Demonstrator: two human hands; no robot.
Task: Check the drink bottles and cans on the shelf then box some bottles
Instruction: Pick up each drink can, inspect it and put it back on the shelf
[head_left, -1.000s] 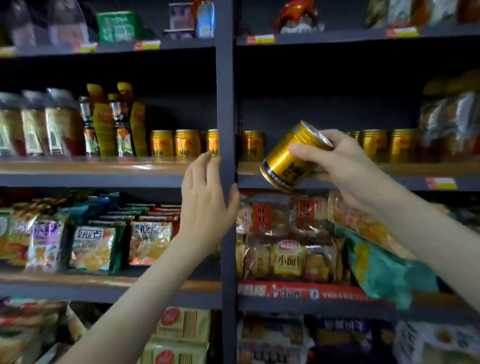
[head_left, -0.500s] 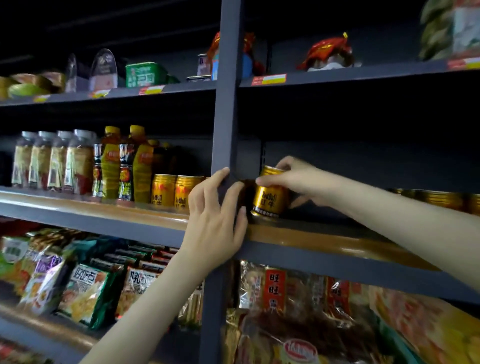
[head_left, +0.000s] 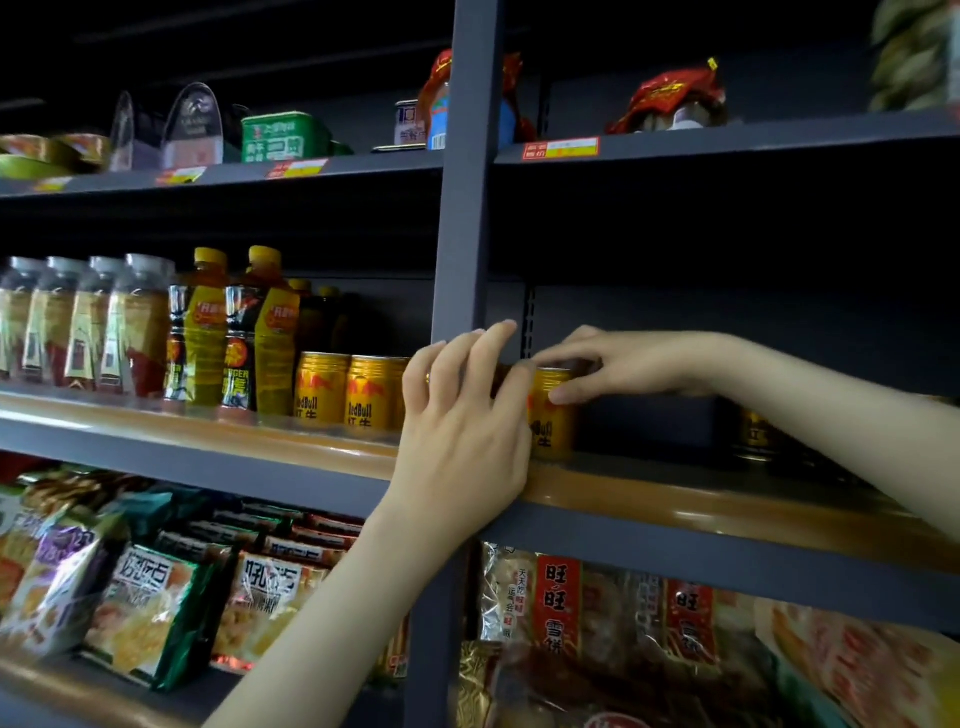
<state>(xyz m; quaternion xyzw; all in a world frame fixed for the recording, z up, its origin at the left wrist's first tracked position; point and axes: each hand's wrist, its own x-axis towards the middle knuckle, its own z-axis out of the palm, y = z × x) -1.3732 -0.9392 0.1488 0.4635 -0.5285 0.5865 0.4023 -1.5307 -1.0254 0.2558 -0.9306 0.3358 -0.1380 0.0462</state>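
A gold Red Bull can (head_left: 551, 415) stands upright on the wooden-edged shelf (head_left: 675, 506), just right of the grey upright post (head_left: 467, 208). My right hand (head_left: 618, 364) reaches in from the right and pinches the can's top rim with thumb and fingertips. My left hand (head_left: 462, 431) rests on the post at shelf height, its fingers loosely bent against the post. Two more gold cans (head_left: 343, 392) stand left of the post, beside yellow-capped bottles (head_left: 234, 332) and clear-capped bottles (head_left: 78, 322).
Further gold cans (head_left: 756, 434) sit in shadow behind my right forearm. Snack bags (head_left: 145, 592) fill the shelf below; red-labelled packs (head_left: 561, 608) lie under the can. The top shelf holds a green tin (head_left: 283, 136) and red wrapped goods (head_left: 670, 101).
My right hand has carried the tilted gold can down and set it upright on the shelf beside the post. The view has moved closer and tilted upward. My left hand stays on the post.
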